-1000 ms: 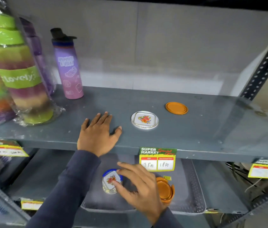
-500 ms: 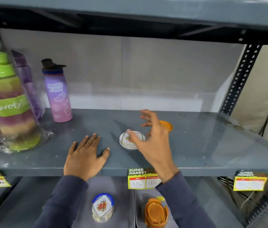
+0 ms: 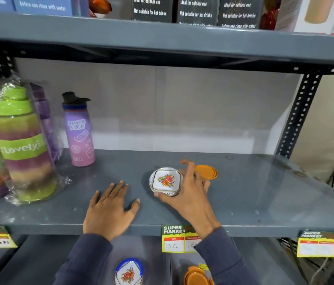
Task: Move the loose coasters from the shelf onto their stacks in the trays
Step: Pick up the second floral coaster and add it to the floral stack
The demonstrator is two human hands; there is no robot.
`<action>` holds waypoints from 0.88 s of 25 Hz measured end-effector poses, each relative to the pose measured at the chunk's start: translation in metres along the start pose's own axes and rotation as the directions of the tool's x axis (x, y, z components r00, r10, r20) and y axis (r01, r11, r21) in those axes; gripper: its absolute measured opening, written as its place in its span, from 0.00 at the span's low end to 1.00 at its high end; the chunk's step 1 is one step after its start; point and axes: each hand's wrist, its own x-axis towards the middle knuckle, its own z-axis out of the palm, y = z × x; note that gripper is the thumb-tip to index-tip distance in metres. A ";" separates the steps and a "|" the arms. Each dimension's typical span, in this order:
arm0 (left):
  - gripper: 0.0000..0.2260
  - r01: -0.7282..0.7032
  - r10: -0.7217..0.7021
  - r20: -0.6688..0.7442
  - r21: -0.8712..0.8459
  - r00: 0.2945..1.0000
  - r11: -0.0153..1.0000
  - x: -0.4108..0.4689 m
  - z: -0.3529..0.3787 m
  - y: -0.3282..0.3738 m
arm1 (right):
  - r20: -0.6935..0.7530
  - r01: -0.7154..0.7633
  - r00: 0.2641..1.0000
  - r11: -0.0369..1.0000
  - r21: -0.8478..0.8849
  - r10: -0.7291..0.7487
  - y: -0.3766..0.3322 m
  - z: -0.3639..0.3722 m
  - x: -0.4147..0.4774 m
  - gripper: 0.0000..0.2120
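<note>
Now the floral coaster (image 3: 166,180) is being gripped on the shelf (image 3: 264,194) by the right hand (image 3: 190,194).
Next, a lift and a lowering onto the matching stack (image 3: 129,273) below are called for; the left hand (image 3: 108,210) is laid open, flat.

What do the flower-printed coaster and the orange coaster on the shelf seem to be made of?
Flower-printed coaster: probably glossy plastic or melamine, given its smooth white face and perforated rim; ceramic is possible. Orange coaster: likely plastic, with one even colour and a thin moulded rim.
</note>
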 end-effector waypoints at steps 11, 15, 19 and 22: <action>0.40 -0.002 0.002 -0.014 0.001 1.000 1.000 0.000 0.000 0.001 | -0.544 0.531 0.732 0.844 0.077 -0.411 -0.083 -0.097 -0.058 0.44; 0.44 0.006 -0.005 -0.017 0.016 1.000 1.000 -0.001 -0.001 0.004 | -0.525 0.528 0.756 0.838 0.134 -0.392 -0.087 -0.099 -0.062 0.44; 0.49 -0.063 0.055 0.070 0.108 0.996 0.992 -0.010 -0.017 0.006 | -0.318 0.397 0.894 0.887 0.235 -0.316 -0.074 -0.080 -0.080 0.43; 0.37 -0.076 0.065 0.103 0.106 0.993 0.991 -0.005 -0.012 0.001 | -0.067 0.256 0.967 0.912 0.322 -0.248 -0.059 -0.051 -0.116 0.41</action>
